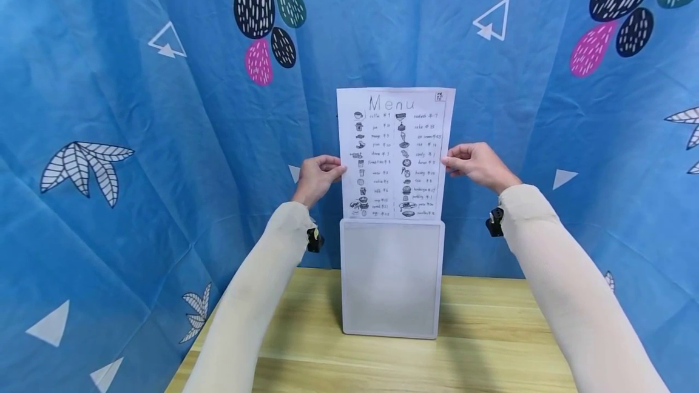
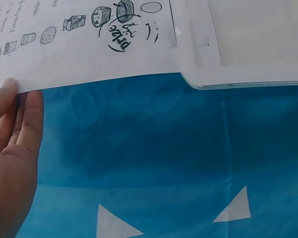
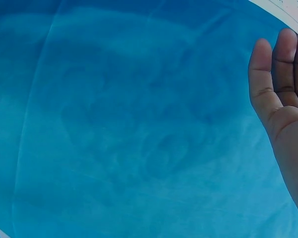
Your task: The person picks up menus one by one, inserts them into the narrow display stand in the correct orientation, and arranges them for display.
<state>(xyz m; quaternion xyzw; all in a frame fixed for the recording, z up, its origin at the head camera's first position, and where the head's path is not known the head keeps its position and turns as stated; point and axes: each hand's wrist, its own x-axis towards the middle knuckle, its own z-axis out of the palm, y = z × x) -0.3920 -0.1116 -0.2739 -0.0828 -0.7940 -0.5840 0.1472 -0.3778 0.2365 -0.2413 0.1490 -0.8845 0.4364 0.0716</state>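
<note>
White paper menu (image 1: 389,153), pinched at opposite edges in narrow thumb-and-finger grips of left hand (image 1: 318,178) and right hand (image 1: 478,165), above framed board (image 1: 391,281).

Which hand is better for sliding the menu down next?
Probably neither left nor right alone: the left hand and right hand hold opposite edges of the menu, at about the same height.

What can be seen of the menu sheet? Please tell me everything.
The menu sheet looks like white paper, headed "Menu", with two columns of dark drawings, words and prices. It stands upright; the left hand and right hand pinch its side edges. Its bottom meets the top of the white-framed board; whether it goes inside is unclear.
</note>
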